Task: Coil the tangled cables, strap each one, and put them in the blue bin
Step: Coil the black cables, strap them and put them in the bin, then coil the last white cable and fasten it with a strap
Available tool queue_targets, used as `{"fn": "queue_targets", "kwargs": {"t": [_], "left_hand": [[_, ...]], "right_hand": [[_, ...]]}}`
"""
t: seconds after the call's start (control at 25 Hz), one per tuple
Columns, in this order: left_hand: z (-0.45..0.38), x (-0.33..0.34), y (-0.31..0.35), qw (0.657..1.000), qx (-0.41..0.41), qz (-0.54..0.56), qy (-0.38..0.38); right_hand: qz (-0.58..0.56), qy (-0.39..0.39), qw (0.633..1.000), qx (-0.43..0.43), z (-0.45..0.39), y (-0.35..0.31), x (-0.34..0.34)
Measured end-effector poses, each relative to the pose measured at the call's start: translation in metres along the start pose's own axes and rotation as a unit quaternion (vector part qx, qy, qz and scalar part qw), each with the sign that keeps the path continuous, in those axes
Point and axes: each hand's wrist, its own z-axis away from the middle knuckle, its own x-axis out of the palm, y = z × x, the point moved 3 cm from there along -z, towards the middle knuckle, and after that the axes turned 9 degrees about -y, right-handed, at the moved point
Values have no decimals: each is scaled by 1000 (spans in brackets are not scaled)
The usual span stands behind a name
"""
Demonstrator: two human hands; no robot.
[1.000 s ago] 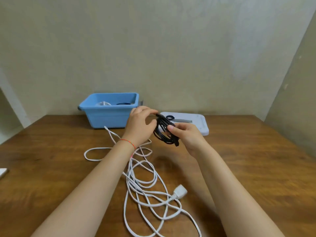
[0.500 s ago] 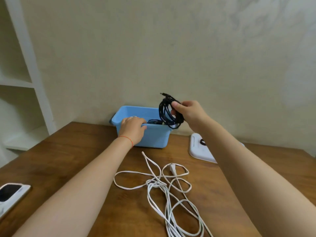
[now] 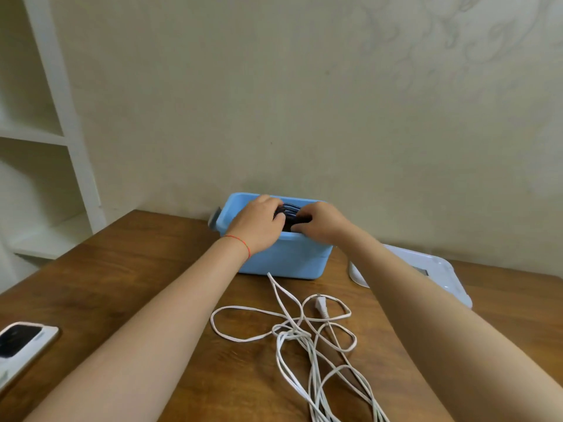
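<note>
- Black cable (image 3: 288, 215), already coiled, sits just inside the top of the blue bin (image 3: 286, 260) at the centre of the frame, pressed between the two hands; whether a strap is on it cannot be seen.
- Risk: if the hands let go while the coil is only at the rim and not settled lower, the loops could spring apart and spill over the front wall, since a coil with a loose or missing strap tends to open.
- Risk: the bin looks light and stands near the far edge of the table (image 3: 128, 269); a downward or forward push from both hands could slide it toward the wall or tip it.
- Risk: the white cable (image 3: 307, 336) lies tangled in the lower middle of the frame, with one strand running up to the bin's front wall; a forearm drawn back low could snag a loop and drag the tangle tighter.
- Left hand (image 3: 259, 222): reaches over the bin's near rim from the left, palm down, fingers curled onto the black coil; a red thread circles its wrist.
- Right hand (image 3: 320, 222): comes in from the right, knuckles up, fingers bent round the coil's right side, gripping it.
- Both forearms stretch out long from the lower corners and meet at the bin.
- A phone (image 3: 21, 345) lies at the lower left and a white tray (image 3: 438, 275) at the right.
</note>
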Motion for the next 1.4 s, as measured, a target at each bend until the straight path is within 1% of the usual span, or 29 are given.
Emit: {"fn": "queue_targets", "kwargs": {"t": [0.08, 0.16, 0.24, 0.36, 0.44, 0.56, 0.64, 0.68, 0.76, 0.84, 0.92, 1.0, 1.12, 1.16, 1.2, 1.24, 1.28, 1.36, 1.4], "left_hand": [[-10, 11, 5, 993, -16, -69, -97], [-15, 19, 7, 981, -34, -117, -152], [-19, 24, 8, 972, -56, -143, -175], [-24, 27, 9, 953, -83, -181, -228], [-28, 29, 10, 945, -97, -181, -254], [-32, 27, 15, 940, -119, -164, -276], [-32, 25, 18, 940, -140, -146, -274], [-31, 25, 20, 942, -140, -151, -266], [-25, 23, 25, 944, -129, -181, -243], [-19, 18, 30, 949, -113, -203, -214], [-11, 8, 34, 966, -103, -157, -180], [2, -4, 37, 981, -91, -96, -143], [36, -16, 57, 995, -79, -10, -53], [50, -15, 70, 997, -64, 3, -37], [65, -10, 83, 998, -47, 10, -36], [78, -4, 95, 999, -28, 18, -43], [91, 4, 107, 998, -17, 28, -59], [115, 20, 124, 994, -9, 40, -97], [127, 27, 129, 993, -9, 39, -112]], "right_hand": [[36, -36, 999, 7, 0, -1, -3], [87, -51, 995, -13, 5, -2, -4], [128, -46, 990, -33, 10, 1, 1], [156, -49, 986, -17, 11, 10, 6], [148, -80, 986, 7, 7, 11, 6], [162, -129, 978, 13, -2, 12, 8], [172, -151, 973, 21, -7, 13, 9], [172, -147, 974, 23, -7, 13, 9], [178, -122, 976, 19, 0, 11, 9], [154, -59, 986, -2, 12, 10, 4], [80, 17, 996, -20, 31, 12, -7], [32, 65, 997, -28, 56, 17, -19], [2, 94, 996, -6, 102, 25, -24], [0, 90, 996, 7, 117, 25, -21], [3, 65, 998, 22, 134, 24, -15], [6, 15, 999, 43, 147, 22, -6], [3, -54, 996, 67, 159, 20, 4], [-3, -193, 974, 119, 180, 14, 25], [9, -247, 959, 142, 191, 12, 35]]}}
